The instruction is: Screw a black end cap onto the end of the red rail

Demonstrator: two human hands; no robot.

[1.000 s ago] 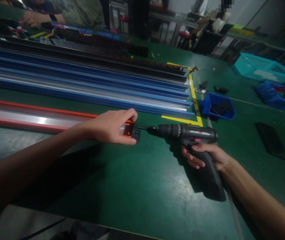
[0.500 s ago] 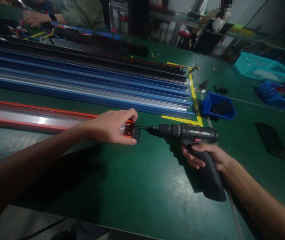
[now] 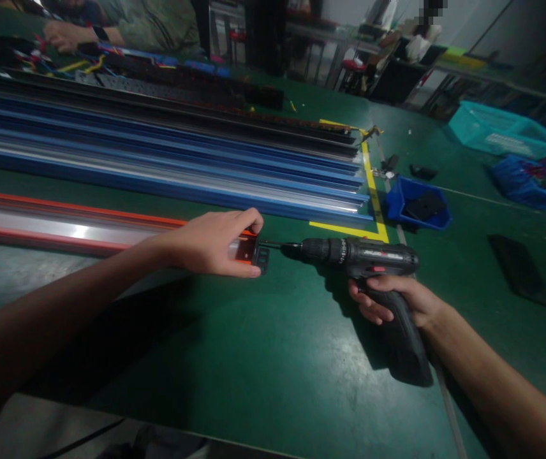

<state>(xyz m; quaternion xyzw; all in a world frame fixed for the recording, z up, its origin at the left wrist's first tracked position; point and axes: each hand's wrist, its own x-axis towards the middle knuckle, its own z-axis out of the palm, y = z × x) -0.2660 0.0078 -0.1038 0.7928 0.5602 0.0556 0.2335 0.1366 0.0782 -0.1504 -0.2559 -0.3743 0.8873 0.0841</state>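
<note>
My left hand [image 3: 215,245] grips the right end of a long orange-and-silver metal profile [image 3: 76,224], thumb and fingers on either side of it. A small black end cap [image 3: 262,256] with slots sits at that end, between the fingertips. My right hand [image 3: 397,299] is wrapped round the handle of a black cordless drill [image 3: 354,255], with fingers near the trigger. The drill points left, and its thin bit [image 3: 272,244] reaches the end cap. Whether a screw is at the tip is too small to tell.
Several blue profiles [image 3: 168,169] lie behind the orange one, beside yellow tape [image 3: 371,182]. Right of them are a blue bin [image 3: 419,203] with black parts, a dark flat object [image 3: 520,269] and a turquoise basket [image 3: 507,129]. Across the table, a co-worker's hand [image 3: 65,37] is near wires.
</note>
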